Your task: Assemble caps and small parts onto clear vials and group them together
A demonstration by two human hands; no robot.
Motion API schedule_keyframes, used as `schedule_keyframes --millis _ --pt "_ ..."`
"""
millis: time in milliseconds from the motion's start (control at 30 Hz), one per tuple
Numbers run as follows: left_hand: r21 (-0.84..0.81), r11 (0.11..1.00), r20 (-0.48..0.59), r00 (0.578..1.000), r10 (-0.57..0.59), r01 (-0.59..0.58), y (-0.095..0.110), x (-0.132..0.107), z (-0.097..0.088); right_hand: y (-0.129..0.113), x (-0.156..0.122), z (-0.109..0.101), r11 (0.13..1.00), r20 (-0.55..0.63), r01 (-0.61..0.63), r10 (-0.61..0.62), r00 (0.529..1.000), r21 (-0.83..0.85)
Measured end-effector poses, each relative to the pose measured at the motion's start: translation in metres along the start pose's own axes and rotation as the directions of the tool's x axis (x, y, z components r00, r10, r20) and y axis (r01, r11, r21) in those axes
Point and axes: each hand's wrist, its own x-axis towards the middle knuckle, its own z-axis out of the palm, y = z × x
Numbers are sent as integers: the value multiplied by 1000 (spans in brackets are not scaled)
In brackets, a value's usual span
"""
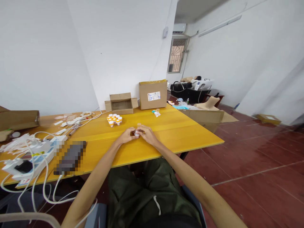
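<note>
My left hand [127, 136] and my right hand [147, 135] meet over the wooden table, fingers closed from both sides around a small white round piece [136, 134]. Fingers cover most of it, so its exact kind cannot be made out. Right beyond my fingers is a small, pale see-through cup-like thing [139, 124]. Farther off to the left stands a tight cluster of small containers [114, 119] with white tops and orange bands. Behind my hands, to the right, lies a little pile of white and teal pieces [156, 112].
An open cardboard box [121, 104] and a taller closed carton [153, 95] stand against the wall. Power strips [45, 158], tangled white cables and a blurred dark device [70, 157] occupy the table's left. The table's edge [190, 149] lies at the right front.
</note>
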Motion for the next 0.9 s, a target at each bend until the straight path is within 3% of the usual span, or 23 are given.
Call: schedule_keyframes --millis 900 --pt "-6 1000 18 1000 18 -18 -2 1 0 0 0 0 1000 -5 -15 15 1000 -15"
